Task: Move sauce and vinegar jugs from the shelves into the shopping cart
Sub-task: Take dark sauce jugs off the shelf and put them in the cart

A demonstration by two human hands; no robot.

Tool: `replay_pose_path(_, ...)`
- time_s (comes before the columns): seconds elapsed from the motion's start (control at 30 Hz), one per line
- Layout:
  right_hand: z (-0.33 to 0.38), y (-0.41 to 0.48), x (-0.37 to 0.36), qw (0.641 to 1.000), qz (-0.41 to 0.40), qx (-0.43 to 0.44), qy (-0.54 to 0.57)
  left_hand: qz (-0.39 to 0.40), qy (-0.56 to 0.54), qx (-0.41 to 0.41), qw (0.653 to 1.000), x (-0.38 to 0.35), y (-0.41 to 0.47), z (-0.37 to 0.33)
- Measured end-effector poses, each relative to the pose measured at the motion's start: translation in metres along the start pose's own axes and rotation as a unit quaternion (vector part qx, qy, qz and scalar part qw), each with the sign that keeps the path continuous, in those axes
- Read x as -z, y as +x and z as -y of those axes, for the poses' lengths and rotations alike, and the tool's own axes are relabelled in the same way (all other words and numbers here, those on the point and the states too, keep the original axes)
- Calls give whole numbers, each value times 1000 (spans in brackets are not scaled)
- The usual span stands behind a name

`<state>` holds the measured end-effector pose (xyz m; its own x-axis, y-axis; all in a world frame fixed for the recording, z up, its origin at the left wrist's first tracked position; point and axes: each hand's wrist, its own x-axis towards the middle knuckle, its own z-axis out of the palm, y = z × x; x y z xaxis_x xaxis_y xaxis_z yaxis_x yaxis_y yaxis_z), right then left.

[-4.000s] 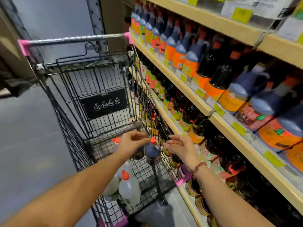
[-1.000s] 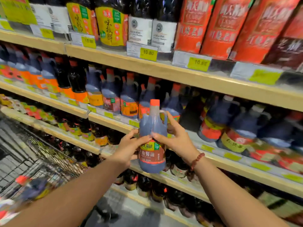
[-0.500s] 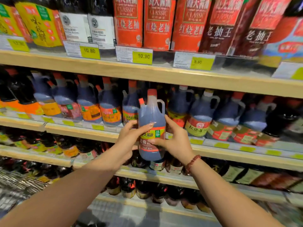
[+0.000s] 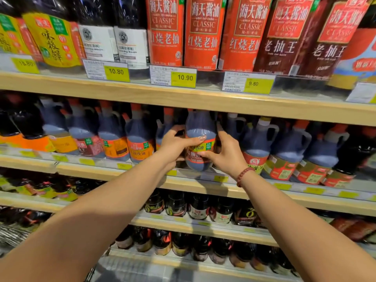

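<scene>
The soy sauce jug [image 4: 200, 127] stands tall between the left hand [image 4: 177, 142] and right hand [image 4: 225, 157], both curled round it.

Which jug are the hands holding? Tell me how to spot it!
Find the yellow 10.90 price tag on the upper wooden shelf. Just below it, among dark jugs, is the sauce jug. Only this one has a left hand and right hand gripping it.

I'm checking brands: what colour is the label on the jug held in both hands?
Jug label: yellow-green band on top, red below. Head view shows it.
</scene>
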<state>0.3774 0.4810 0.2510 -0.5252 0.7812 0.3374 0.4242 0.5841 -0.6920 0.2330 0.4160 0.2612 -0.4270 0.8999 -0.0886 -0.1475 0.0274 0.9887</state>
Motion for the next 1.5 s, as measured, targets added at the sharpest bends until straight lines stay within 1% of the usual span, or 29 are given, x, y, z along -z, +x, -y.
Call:
replay_pose_path(0.1,-5,5,-3,999,22,-7,-31,-9,2,-1,1000,2,9,10)
replay_pose_path(0.2,-12,8,-7,997,37,-4,-61,-19,-15,-23,999,1,13,22)
replay_pose_path(0.33,-21,8,-14,998,30,-11,-60,-36,-5,-51,998,-4,18,33)
replay_pose_path(0.43,-30,6,-22,998,22,-18,-58,-60,-3,-52,997,-6,20,46)
replay_pose_path(0.57,-37,3,-30,998,34,1,-52,-75,-35,-45,996,-10,17,64)
replay_pose_path(0.77,-41,1,-38,999,9,-18,-27,-59,-34,-37,997,-8,18,64)
replay_pose_path(0.9,-44,0,-40,998,-4,-24,-52,-52,-34,-30,998,-7,16,62)
replay_pose_path(1.0,-41,-1,-40,997,-27,-36,-63,-44,-19,-5,999,-6,16,57)
replay_pose_path(1.1,-41,-6,-42,996,-42,-49,-54,-63,7,15,998,-3,15,56)
replay_pose_path(1.23,-41,-7,-39,997,-27,-58,-33,-107,-13,7,994,1,10,54)
replay_pose_path(1.4,-34,-11,-32,995,-75,-59,16,-139,-40,-10,989,1,-1,54)
replay_pose_path(1.5,-33,-13,-35,994,-86,-55,39,-144,-42,-10,989,0,-3,55)
